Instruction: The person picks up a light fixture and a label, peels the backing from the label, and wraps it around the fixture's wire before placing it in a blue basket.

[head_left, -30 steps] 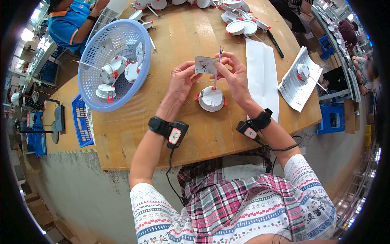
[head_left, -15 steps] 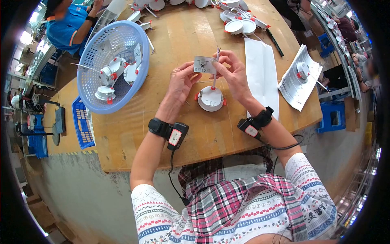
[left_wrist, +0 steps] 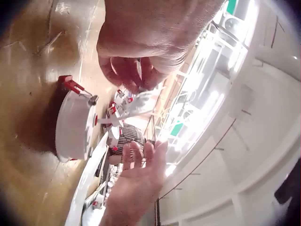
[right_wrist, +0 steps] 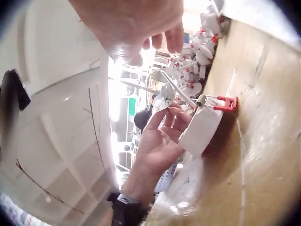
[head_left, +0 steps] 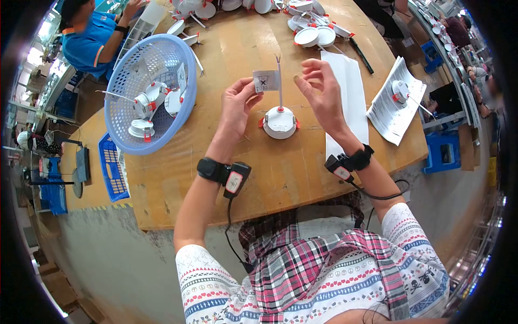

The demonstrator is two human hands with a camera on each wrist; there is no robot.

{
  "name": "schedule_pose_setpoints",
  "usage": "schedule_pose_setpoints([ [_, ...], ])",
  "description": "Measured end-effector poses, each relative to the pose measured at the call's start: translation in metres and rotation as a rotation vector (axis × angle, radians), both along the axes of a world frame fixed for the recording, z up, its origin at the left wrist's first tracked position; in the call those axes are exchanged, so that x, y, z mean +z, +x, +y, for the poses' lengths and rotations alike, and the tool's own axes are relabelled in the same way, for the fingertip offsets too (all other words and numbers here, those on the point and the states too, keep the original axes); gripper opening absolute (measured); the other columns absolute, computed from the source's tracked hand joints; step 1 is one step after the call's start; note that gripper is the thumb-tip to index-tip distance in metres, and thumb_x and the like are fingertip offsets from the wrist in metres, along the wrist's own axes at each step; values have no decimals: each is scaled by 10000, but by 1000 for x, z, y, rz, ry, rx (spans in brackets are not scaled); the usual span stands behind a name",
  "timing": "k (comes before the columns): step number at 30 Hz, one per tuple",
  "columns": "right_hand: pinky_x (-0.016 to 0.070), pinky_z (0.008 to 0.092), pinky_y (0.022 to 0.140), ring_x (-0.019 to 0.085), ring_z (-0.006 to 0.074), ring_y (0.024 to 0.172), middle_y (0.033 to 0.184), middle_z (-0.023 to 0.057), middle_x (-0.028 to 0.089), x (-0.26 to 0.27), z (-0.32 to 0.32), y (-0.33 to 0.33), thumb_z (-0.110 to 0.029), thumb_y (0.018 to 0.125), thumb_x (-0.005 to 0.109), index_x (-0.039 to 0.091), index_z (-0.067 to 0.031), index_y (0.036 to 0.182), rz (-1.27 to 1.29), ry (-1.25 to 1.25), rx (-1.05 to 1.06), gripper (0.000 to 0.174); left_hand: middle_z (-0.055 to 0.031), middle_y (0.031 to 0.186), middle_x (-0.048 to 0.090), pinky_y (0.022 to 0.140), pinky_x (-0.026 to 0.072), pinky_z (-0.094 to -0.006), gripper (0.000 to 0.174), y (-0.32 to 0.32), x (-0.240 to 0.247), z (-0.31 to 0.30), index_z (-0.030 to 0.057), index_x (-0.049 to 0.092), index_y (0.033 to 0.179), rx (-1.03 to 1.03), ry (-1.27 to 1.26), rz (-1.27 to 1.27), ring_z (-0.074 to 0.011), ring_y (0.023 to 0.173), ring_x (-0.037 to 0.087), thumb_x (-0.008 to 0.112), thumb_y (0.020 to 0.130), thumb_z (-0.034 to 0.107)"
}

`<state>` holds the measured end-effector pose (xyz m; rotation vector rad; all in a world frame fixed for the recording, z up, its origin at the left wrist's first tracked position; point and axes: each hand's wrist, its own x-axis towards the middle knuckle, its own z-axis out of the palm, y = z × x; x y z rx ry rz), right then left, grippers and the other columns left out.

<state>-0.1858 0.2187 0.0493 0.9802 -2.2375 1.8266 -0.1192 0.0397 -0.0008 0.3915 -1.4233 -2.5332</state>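
A round white downlight (head_left: 280, 124) with red spring clips lies on the table, its white cable (head_left: 280, 97) standing upright from it. Around that cable is a silvery printed label (head_left: 266, 81) marked with an X, sticking out to the left like a flag. My left hand (head_left: 237, 103) pinches the label's left edge between thumb and fingers. To the right of the cable, my right hand (head_left: 325, 97) is raised and apart from it, its fingers loosely bent and holding nothing. In the right wrist view the label (right_wrist: 164, 99) appears curved near the left fingertips.
A blue perforated basket (head_left: 121, 81) with several downlights stands at left, beside a blue crate (head_left: 110, 170). On the right lie white paper (head_left: 348, 102), a printed sheet (head_left: 383, 116) bearing another downlight (head_left: 400, 90), and a black pen (head_left: 360, 55). More downlights (head_left: 307, 36) are heaped at the back.
My right hand has let go of the label and cable and moved off to the right, its fingers spreading. My left hand still pinches the label; the downlight stays on the table.
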Motion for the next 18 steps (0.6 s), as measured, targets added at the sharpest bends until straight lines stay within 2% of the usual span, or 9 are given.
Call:
schedule_pose_setpoints([
  [1,469,265,630,530,127,663,829,54,526,6,2,3,-144,811,659,523,-21,1014,113,44,-107,274,-55,880,643,736,487,-253,143,2,6,5,12,622,963,72,-75,17,-112,803,594,576,866,107],
  [2,446,289,571,534,164,622,714,55,534,9,3,8,-253,794,668,566,-38,865,158,101,-141,249,-50,839,644,715,483,-246,132,4,11,11,5,630,931,142,-149,34,-102,761,591,594,857,109],
  [5,411,320,518,537,184,596,593,42,516,25,-4,21,-351,803,632,592,-53,736,258,400,-64,308,-47,780,645,679,475,-237,126,12,33,32,-19,634,879,263,-376,81,-87,699,584,622,839,99],
  [6,401,350,503,540,211,583,556,43,521,28,-9,22,-407,812,594,598,-53,661,280,424,-89,385,-48,771,644,671,474,-236,127,13,38,37,-28,632,869,288,-454,99,-85,689,582,627,834,94],
  [9,405,358,504,538,222,577,587,54,546,23,-14,18,-379,814,595,608,-48,677,232,410,-75,359,-48,783,646,658,477,-239,124,13,38,45,-42,625,864,276,-572,143,-84,691,585,624,835,79],
  [10,412,355,523,543,228,596,608,61,562,23,-13,17,-324,836,576,612,-42,674,176,394,-56,327,-43,787,647,654,474,-237,122,14,40,47,-36,633,868,273,-561,173,-83,692,583,625,838,82],
  [13,411,352,541,540,226,617,624,71,564,24,-9,20,-249,845,558,611,-35,665,174,334,-26,285,-31,816,641,710,466,-223,125,15,41,42,-11,651,877,172,-409,138,-71,744,576,626,847,108],
  [16,402,348,546,522,226,620,631,81,556,20,-1,21,-169,823,561,606,-31,654,247,334,-18,223,-31,826,648,712,461,-229,125,9,29,31,14,659,884,135,-350,47,-74,730,570,627,848,129],
  [18,394,348,537,505,225,607,619,81,540,16,5,24,-145,803,573,594,-30,637,244,301,-37,203,-28,789,649,667,452,-213,126,2,19,21,8,661,871,171,-296,-3,-70,685,560,646,831,127],
])
